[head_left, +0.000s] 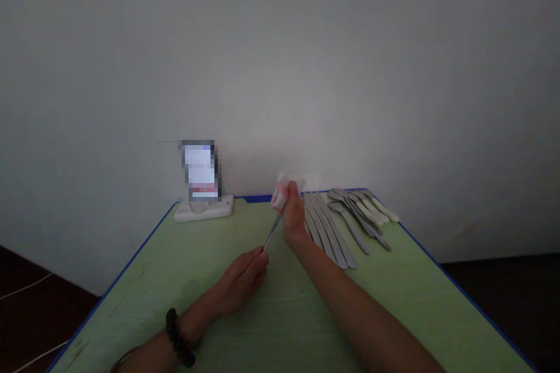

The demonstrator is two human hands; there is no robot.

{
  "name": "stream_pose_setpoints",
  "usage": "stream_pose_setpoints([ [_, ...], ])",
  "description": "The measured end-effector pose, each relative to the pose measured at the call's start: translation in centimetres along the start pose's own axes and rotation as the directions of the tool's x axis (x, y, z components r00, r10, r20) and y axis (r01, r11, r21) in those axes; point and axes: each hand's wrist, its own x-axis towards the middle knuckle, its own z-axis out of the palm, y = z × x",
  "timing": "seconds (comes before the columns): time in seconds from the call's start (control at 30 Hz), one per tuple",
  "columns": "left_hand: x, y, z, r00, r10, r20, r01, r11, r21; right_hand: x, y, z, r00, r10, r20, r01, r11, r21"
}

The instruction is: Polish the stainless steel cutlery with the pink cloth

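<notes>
My left hand is closed around the near end of a slim metal piece of cutlery, which slants up and away over the table. A crumpled white-and-pink cloth covers its far end, so I cannot tell what kind of cutlery it is. My right hand is closed on this cloth, gripping it around the cutlery. Just right of that hand, several long metal utensils lie side by side, their far ends partly hidden. Beside them is a metal spoon.
More spoons and cutlery, some with cream handles, lie at the table's back right. A blurred phone stands lit on a white base at the back left. The green table has a blue edge and meets the wall.
</notes>
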Motion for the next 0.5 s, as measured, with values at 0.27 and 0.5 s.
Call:
stream_pose_setpoints([
  [0.27, 1.1, -0.8, -0.9, 0.99, -0.052, -0.129, 0.039, 0.995, -0.095, -4.0, 3.4, 1.4, 0.985, 0.06, 0.165, -0.018, 0.969, -0.245],
  [0.5, 1.6, -1.1, -1.2, 0.995, -0.074, -0.073, 0.07, 0.996, -0.053, -2.4, 3.8, 1.1, 0.962, 0.059, 0.265, 0.006, 0.971, -0.238],
])
